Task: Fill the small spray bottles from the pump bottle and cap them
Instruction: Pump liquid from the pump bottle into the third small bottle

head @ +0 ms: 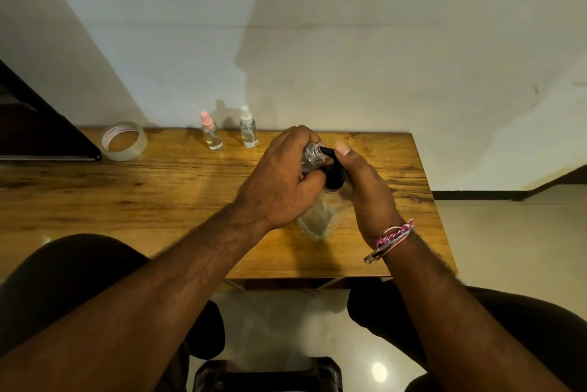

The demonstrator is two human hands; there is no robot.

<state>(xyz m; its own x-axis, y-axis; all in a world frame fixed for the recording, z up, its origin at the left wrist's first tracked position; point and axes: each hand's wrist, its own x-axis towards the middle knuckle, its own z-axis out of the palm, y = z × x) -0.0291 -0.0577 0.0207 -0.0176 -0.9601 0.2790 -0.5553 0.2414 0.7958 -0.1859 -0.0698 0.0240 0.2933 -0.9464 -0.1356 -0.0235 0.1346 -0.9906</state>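
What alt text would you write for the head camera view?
The left hand holds an uncapped small bottle at the pump bottle's black spout, which the right hand presses. Two capped spray bottles and tape stand behind.

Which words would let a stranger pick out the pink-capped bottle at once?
Start at the wooden table and look along its far edge by the wall, right of the tape roll. Two small clear spray bottles stand there side by side. The pink-capped bottle is the left one; the white-capped bottle is its neighbour.
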